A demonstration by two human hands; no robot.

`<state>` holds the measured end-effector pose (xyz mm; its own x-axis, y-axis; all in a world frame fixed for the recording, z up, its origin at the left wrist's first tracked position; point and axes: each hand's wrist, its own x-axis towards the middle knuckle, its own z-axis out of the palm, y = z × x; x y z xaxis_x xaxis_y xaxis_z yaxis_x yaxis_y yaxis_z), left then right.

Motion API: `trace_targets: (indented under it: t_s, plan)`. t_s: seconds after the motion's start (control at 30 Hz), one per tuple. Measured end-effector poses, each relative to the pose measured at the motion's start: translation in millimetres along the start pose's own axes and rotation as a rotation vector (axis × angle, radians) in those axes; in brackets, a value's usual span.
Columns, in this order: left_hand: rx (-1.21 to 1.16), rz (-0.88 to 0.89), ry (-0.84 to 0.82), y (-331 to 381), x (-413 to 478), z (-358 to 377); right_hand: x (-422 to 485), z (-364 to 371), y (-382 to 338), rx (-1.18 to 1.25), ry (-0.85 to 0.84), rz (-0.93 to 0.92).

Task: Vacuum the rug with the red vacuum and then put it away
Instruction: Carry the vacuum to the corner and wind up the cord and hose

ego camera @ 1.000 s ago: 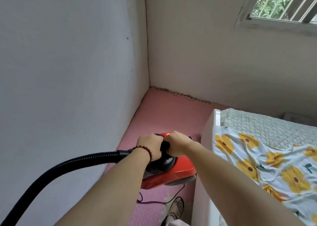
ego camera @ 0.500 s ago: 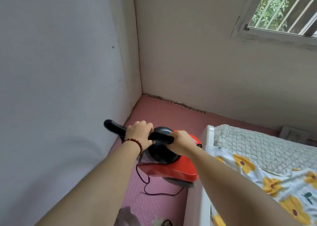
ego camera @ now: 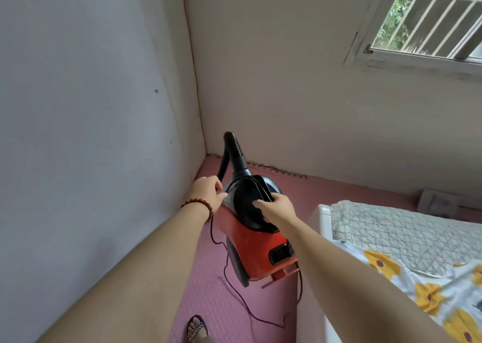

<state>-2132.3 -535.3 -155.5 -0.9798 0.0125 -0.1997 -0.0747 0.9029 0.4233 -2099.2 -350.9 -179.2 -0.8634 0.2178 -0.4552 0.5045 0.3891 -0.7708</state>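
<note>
Your right hand [ego camera: 280,207] has its fingers curled round the black handle [ego camera: 263,189] on top of the red vacuum [ego camera: 257,254] and seems to carry its whole weight. The vacuum hangs tilted, apparently clear of the pink floor mat [ego camera: 326,194], which I take to be the rug. It is in the narrow gap between the wall [ego camera: 91,108] on the left and the bed [ego camera: 391,228] on the right.

Your left hand [ego camera: 208,190] sits at the vacuum's far left edge with loosely curled fingers. The hose [ego camera: 236,149] arches up at the far end and drops behind that hand. I cannot tell whether you are holding the hose or only touching the casing.

Watch these from here:

- **Cord:** the power cord [ego camera: 234,288] trails from the vacuum in loose loops across the mat, and it ends close to your sandalled foot [ego camera: 197,328]. A step forward could catch a loop, which would jerk the vacuum or trip you.
- **Grip:** the load looks to be on one hand and the body is tilted. It may swing into the bed's white end panel or the wall if you turn quickly.
- **Hose:** if it is not held, it can whip round or drag as you move.
- **Setting down:** if you lower the vacuum onto the cord, it may sit unevenly and tip.
</note>
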Motion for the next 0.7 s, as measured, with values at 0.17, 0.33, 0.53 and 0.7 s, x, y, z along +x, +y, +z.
trace_targets:
  t_s: [0.17,0.33,0.53,0.7]
  plan:
    - [-0.022,-0.033,0.020,-32,29,-27,17,39,-37,0.295,-0.034,0.016]
    - [-0.054,-0.055,0.031,-68,44,-48,45,87,-79,0.589,-0.028,0.197]
    - [-0.065,-0.129,0.045,-120,59,-79,58,131,-126,0.950,-0.087,0.368]
    - [-0.073,-0.177,0.071,-142,68,-99,56,160,-158,0.939,-0.171,0.316]
